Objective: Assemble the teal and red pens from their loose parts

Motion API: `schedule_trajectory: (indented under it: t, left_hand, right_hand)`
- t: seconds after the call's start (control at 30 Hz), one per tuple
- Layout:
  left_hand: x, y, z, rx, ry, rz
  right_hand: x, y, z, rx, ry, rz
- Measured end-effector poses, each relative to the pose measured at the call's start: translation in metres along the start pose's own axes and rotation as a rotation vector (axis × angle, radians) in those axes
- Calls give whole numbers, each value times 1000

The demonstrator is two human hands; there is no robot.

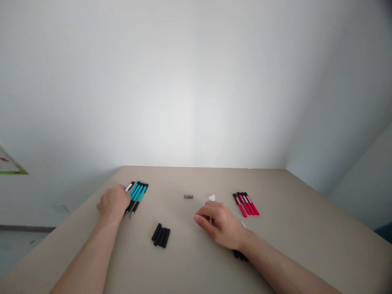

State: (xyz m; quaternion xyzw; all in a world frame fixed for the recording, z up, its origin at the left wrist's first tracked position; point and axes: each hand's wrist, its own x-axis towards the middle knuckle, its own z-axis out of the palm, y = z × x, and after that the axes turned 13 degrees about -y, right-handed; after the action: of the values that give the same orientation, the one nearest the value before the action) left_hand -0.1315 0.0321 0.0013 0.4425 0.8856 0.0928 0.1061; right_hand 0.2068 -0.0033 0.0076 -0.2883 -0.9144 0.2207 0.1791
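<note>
My left hand (pixel 114 203) rests on the beige table (pixel 294 228), fingers curled over the left end of a row of several turquoise-and-black pens (pixel 137 195); a white-and-black pen (pixel 130 186) sticks out past its knuckles. My right hand (pixel 218 223) lies near the table's middle with fingers bent down and pressed together; what they hold, if anything, is hidden. Small white parts (pixel 212 197) lie just beyond it. Three small metal tips (pixel 188 197) sit between my hands.
Several red pen barrels (pixel 245 203) lie to the right of my right hand. A group of black grip sleeves (pixel 161 235) lies in front between my arms, and more black pieces (pixel 239 255) show under my right wrist. A white wall stands behind the table.
</note>
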Motion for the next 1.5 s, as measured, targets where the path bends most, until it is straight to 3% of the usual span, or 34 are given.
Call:
schedule_trajectory:
  t: [0.43, 0.6, 0.8, 1.0, 1.5]
  left_hand:
    - [3, 1, 3, 31, -15, 63]
    - [-4, 11, 3, 90, 18, 103]
    - [-15, 28, 22, 222, 46, 272]
    - [-11, 22, 34, 246, -31, 286]
    - [-13, 25, 28, 294, -79, 230]
  right_hand:
    - [-1, 0, 0, 18, 0, -7]
    - [-1, 0, 0, 15, -2, -1]
    - [0, -1, 0, 18, -8, -2]
    - [1, -1, 0, 17, -10, -4]
    - [0, 0, 1, 25, -33, 9]
